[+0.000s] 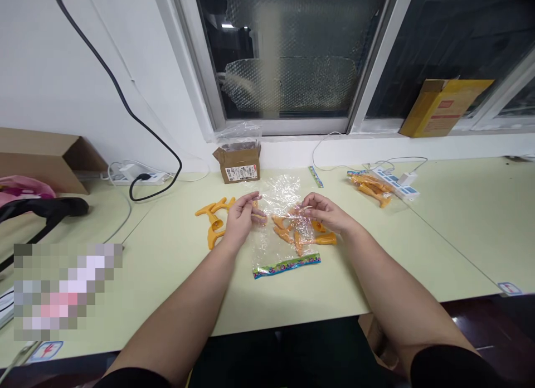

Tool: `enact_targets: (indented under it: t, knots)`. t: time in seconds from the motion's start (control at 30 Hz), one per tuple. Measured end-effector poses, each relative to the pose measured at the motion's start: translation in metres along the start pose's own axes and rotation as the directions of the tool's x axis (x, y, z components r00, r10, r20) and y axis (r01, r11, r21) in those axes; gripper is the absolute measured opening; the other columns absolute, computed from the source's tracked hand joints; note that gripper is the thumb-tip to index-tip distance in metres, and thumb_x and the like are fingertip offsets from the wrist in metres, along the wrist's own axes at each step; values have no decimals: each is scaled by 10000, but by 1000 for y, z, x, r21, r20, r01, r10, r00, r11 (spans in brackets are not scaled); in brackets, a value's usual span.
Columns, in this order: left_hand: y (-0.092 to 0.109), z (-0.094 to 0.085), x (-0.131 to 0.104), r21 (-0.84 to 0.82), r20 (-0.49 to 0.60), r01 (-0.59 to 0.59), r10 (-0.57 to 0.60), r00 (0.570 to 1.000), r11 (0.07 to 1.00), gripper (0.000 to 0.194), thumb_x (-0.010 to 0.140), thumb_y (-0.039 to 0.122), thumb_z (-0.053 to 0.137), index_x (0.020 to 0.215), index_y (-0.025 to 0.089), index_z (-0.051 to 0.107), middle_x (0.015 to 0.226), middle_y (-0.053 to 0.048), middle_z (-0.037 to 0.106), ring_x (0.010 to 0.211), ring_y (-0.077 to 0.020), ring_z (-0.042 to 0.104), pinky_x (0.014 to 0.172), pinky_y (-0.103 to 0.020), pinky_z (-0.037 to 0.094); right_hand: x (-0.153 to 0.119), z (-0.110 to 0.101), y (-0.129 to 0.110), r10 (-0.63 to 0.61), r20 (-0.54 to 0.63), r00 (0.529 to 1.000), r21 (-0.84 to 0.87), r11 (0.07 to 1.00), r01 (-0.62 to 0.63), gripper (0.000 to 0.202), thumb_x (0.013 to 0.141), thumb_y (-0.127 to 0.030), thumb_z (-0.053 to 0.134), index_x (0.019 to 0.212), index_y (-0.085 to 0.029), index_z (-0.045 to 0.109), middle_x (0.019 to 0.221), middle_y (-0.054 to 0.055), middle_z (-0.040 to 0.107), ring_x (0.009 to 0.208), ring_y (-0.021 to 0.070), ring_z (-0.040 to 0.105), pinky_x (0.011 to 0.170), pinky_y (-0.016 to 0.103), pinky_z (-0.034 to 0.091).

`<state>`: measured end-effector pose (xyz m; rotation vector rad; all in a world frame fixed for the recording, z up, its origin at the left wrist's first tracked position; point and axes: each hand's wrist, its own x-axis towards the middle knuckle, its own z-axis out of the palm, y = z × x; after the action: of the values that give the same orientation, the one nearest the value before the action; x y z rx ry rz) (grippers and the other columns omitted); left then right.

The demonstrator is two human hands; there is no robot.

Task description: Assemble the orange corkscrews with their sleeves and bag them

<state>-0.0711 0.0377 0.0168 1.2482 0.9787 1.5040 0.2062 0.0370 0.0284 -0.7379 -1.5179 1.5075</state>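
Note:
A clear plastic bag (267, 246) with a green and blue printed strip at its near end lies between my hands. My left hand (244, 216) is closed on the bag's left side, fingers partly behind the film. On the right side, my right hand (324, 211) pinches the bag's film. Several orange plastic pieces (284, 232) show through or beside the bag, one with a ribbed handle (326, 239). More orange pieces (215, 223) lie loose left of my left hand.
A small open carton (240, 164) stands behind the bag. A filled bag of orange pieces (370, 188) lies beside a power strip (395, 183) at right. A larger box (37, 156) and black cable (121, 92) are at left. The table's (259, 315) front edge is near.

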Motion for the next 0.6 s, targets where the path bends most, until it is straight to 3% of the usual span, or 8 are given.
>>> enact_targets:
  t: [0.07, 0.2, 0.27, 0.37, 0.47, 0.53, 0.6]
  knots:
    - [0, 2, -2, -4, 38, 12, -12, 999, 1000, 408, 889, 448, 688, 1206, 190, 699, 1264, -141, 694, 639, -138, 707, 521, -293, 629, 1, 0, 1, -3, -27, 1000, -25, 1000, 2, 229, 837, -369, 788, 990, -240, 678, 1096, 41, 732, 927, 170, 686, 818, 315, 531]
    - [2, 6, -4, 0, 40, 19, -19, 999, 1000, 444, 828, 425, 774, 1196, 184, 711, 1281, -149, 695, 623, -134, 699, 544, -301, 636, 5, -4, 9, -11, -126, 992, -68, 998, 2, 218, 828, -381, 779, 980, -227, 747, 911, 17, 730, 786, 139, 648, 777, 298, 519]
    - [3, 7, -5, -3, 21, 27, -27, 999, 1000, 443, 797, 403, 808, 1173, 184, 724, 1253, -140, 710, 616, -137, 701, 553, -298, 635, 6, -5, 12, -6, -170, 985, -69, 998, -5, 221, 804, -373, 788, 966, -225, 762, 910, 18, 738, 786, 139, 645, 781, 298, 522]
    - [4, 6, -5, 14, 27, 61, -62, 998, 998, 418, 796, 400, 810, 1142, 174, 743, 949, -90, 766, 602, -157, 705, 585, -297, 636, 5, -4, 10, 13, -183, 983, -76, 997, -27, 253, 797, -348, 780, 1020, -230, 766, 945, 27, 752, 757, 132, 637, 748, 293, 517]
    - [4, 4, -5, 50, 83, 77, -81, 993, 996, 367, 822, 411, 785, 1082, 152, 769, 651, -36, 692, 582, -170, 693, 627, -305, 636, 1, -2, 4, 31, -119, 992, -100, 994, -43, 376, 828, -319, 729, 1196, -243, 725, 783, -4, 704, 673, 134, 607, 686, 291, 495]
    - [5, 3, -6, 54, 125, 88, -94, 988, 995, 354, 825, 404, 785, 1063, 141, 780, 655, -47, 695, 618, -180, 706, 655, -305, 636, -1, -1, 1, 31, -91, 995, -107, 993, -40, 498, 824, -281, 704, 1320, -261, 657, 687, -40, 644, 642, 138, 595, 673, 288, 485]
    - [5, 3, -7, 30, 151, 110, -113, 982, 994, 366, 812, 372, 801, 1098, 145, 774, 825, -90, 754, 695, -192, 734, 672, -307, 641, -1, -1, 0, 28, -106, 994, -115, 993, -40, 598, 799, -244, 695, 1388, -278, 597, 658, -62, 616, 632, 138, 592, 674, 279, 481]
